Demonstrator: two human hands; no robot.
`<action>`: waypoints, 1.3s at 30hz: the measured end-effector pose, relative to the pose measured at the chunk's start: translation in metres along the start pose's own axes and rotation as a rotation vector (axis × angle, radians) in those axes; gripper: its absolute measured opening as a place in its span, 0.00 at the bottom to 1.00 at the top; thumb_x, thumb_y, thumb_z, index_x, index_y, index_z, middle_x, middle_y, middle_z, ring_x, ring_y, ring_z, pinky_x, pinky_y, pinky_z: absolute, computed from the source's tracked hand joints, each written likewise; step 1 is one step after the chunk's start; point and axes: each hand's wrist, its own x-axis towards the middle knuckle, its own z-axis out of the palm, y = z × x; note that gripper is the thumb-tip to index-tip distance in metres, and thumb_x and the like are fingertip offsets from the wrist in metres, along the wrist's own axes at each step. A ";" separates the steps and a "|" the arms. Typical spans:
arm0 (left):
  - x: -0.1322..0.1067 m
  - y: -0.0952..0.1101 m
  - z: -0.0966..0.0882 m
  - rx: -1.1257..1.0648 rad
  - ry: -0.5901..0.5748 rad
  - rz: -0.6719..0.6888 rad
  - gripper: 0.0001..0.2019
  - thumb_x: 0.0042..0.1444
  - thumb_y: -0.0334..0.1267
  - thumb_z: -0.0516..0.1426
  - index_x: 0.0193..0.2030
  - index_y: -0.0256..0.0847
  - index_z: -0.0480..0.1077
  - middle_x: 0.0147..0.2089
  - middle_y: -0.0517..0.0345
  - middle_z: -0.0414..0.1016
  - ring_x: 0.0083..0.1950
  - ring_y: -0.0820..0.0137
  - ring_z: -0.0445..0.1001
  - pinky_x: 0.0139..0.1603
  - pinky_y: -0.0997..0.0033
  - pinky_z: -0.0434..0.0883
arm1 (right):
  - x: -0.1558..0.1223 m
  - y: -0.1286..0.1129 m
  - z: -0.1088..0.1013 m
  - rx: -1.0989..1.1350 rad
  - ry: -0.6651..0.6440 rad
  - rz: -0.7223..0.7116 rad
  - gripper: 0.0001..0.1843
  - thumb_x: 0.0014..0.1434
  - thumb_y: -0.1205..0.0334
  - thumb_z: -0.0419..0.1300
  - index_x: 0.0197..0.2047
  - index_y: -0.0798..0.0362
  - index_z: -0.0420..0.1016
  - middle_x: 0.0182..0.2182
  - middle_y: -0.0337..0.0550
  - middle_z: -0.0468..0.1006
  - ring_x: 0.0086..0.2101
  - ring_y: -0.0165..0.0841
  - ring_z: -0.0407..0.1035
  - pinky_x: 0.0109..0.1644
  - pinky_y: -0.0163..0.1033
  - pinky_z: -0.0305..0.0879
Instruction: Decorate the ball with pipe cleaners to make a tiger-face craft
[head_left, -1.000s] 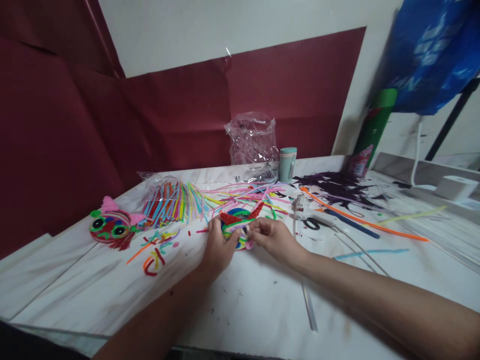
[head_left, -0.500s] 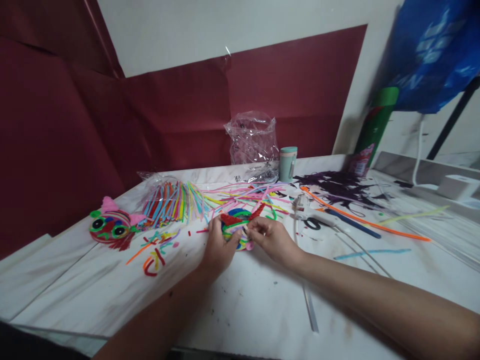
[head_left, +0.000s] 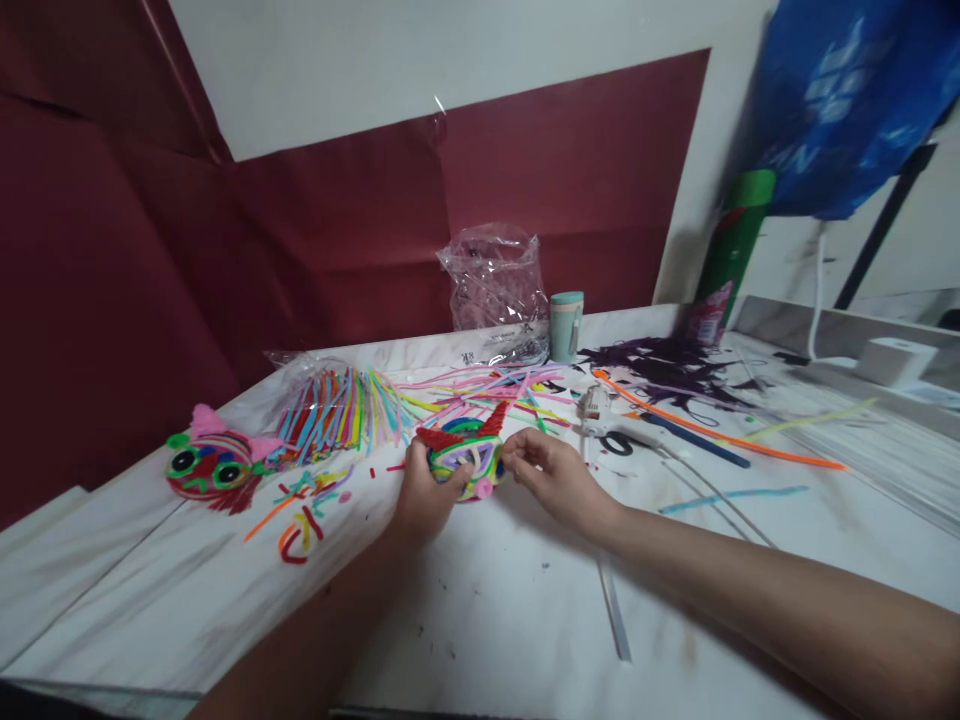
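Note:
My left hand (head_left: 427, 495) grips the left side of a small pipe-cleaner animal face (head_left: 469, 470), its thumb across the front. The face has red pointed ears, a green and blue rim, a purple and white patch and a pink knob low down. At the right edge of the face, my right hand (head_left: 551, 470) has thumb and forefinger pinched together; whether they hold the rim or a small piece is hidden. Further left on the table lies a second pipe-cleaner face (head_left: 214, 460) with pink ears and black-centred eyes outlined in green and yellow.
Behind the hands lie a bag of coloured pipe cleaners (head_left: 330, 410) and loose strands. Pipe-cleaner scraps (head_left: 304, 500) are scattered at left. A glue gun (head_left: 626, 428), an orange pipe cleaner (head_left: 720, 437), purple strands (head_left: 667, 365) and a mint cup (head_left: 566, 327) stand or lie right.
My right hand has moved from the front of the face to its right edge, uncovering the purple and white patch. My left hand keeps its hold. The whole view has shifted slightly.

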 end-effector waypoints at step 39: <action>-0.010 0.006 0.007 0.279 0.021 0.254 0.29 0.41 0.37 0.63 0.52 0.41 0.61 0.51 0.49 0.64 0.57 0.57 0.65 0.59 0.53 0.63 | 0.003 0.008 0.011 -0.135 0.085 -0.170 0.05 0.53 0.69 0.55 0.27 0.52 0.68 0.25 0.39 0.71 0.28 0.31 0.66 0.31 0.34 0.62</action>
